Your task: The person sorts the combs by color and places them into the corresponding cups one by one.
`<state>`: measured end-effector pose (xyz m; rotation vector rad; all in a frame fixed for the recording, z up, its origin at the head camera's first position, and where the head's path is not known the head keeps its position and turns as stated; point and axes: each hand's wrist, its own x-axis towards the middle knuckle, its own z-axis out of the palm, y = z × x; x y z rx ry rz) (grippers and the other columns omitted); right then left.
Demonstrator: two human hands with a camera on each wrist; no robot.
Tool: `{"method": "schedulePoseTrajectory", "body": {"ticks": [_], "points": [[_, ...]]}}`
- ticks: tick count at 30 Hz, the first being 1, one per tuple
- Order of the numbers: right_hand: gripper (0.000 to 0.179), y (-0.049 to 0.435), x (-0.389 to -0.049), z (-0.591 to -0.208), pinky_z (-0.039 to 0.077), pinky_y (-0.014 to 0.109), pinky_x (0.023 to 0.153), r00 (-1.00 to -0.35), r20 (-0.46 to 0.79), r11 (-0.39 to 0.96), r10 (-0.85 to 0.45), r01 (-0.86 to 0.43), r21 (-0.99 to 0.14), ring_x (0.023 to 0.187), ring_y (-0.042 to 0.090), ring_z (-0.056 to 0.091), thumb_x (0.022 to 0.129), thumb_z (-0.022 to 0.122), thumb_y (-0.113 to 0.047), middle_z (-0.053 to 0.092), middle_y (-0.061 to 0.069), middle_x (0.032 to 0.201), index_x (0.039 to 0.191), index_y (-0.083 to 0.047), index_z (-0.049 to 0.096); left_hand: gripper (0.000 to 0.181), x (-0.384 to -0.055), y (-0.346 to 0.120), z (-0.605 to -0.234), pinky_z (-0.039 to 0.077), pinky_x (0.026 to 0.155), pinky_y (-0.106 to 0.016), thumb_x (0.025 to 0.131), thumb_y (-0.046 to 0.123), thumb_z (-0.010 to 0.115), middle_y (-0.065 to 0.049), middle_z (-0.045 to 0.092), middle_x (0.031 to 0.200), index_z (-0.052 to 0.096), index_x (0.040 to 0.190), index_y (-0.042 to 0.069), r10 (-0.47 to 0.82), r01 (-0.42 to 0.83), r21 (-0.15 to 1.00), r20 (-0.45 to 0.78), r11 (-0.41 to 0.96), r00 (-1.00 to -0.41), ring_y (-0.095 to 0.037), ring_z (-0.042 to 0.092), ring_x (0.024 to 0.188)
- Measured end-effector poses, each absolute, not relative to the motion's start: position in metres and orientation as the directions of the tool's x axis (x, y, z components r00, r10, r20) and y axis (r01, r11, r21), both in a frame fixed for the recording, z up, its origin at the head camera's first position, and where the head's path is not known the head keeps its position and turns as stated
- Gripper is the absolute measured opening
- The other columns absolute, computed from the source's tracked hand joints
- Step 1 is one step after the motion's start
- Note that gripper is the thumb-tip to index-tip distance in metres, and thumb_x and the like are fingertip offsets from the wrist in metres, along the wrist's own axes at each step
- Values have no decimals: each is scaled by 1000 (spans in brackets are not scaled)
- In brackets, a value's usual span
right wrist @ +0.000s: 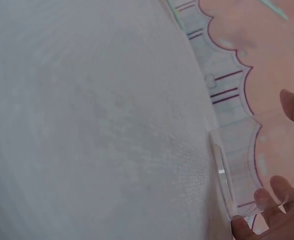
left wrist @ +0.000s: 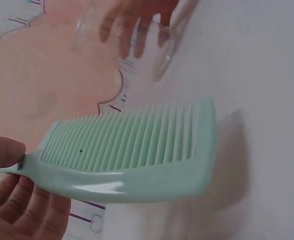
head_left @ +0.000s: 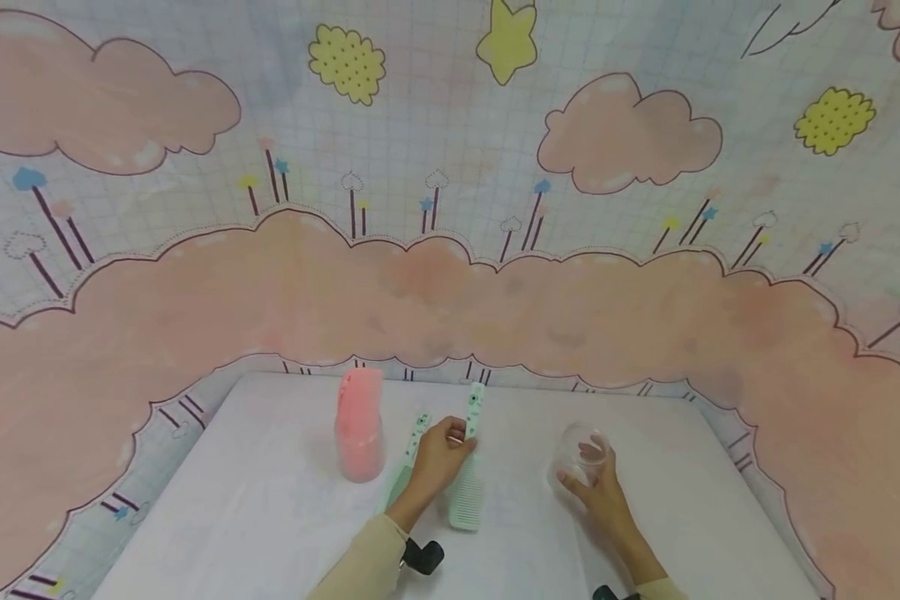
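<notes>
My left hand pinches a mint-green comb by its patterned handle, thumb on one side and fingers on the other. In the left wrist view this comb has its toothed head pointing away from the hand, over the white table. A second green comb lies just left of that hand, partly hidden behind the forearm. Well to the right, my right hand grips a clear cup round its side. Fingers and thumb lie on either side of the clear cup in the right wrist view.
A pink object stands at the back left of the white table, its lower part within a clear container. Behind the table rises a backdrop printed with clouds and stars. A black wrist strap mount sits on the left sleeve.
</notes>
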<state>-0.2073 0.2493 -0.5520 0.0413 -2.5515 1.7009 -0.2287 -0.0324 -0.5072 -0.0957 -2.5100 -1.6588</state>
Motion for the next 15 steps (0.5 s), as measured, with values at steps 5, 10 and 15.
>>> {"method": "schedulePoseTrajectory", "body": {"ticks": [5, 10, 15], "points": [[91, 249, -206, -552, 16, 64, 119, -998, 59, 371, 21, -47, -927, 143, 43, 29, 87, 74, -24, 34, 23, 151, 151, -15, 10, 17, -222, -31, -494, 52, 68, -21, 89, 15, 70, -5, 68, 95, 65, 104, 7, 12, 162, 927, 168, 338, -986, -11, 62, 82], [92, 250, -208, -553, 15, 63, 120, -999, 37, 377, 20, -27, -926, 144, 43, 28, 87, 74, -26, 33, 22, 152, 152, -16, 9, 16, -216, -27, -479, 54, 72, -21, 90, 15, 69, -5, 69, 95, 65, 104, 9, 28, 225, 920, 228, 320, -973, -11, 65, 84], [93, 250, -209, -552, 15, 64, 119, -999, 33, 390, 23, -22, -921, 144, 43, 27, 87, 74, -28, 32, 22, 152, 152, -16, 8, 15, -217, -19, -462, 54, 75, -21, 90, 14, 69, -5, 70, 95, 66, 103, 9, 49, 277, 918, 275, 285, -960, -11, 66, 85]]}}
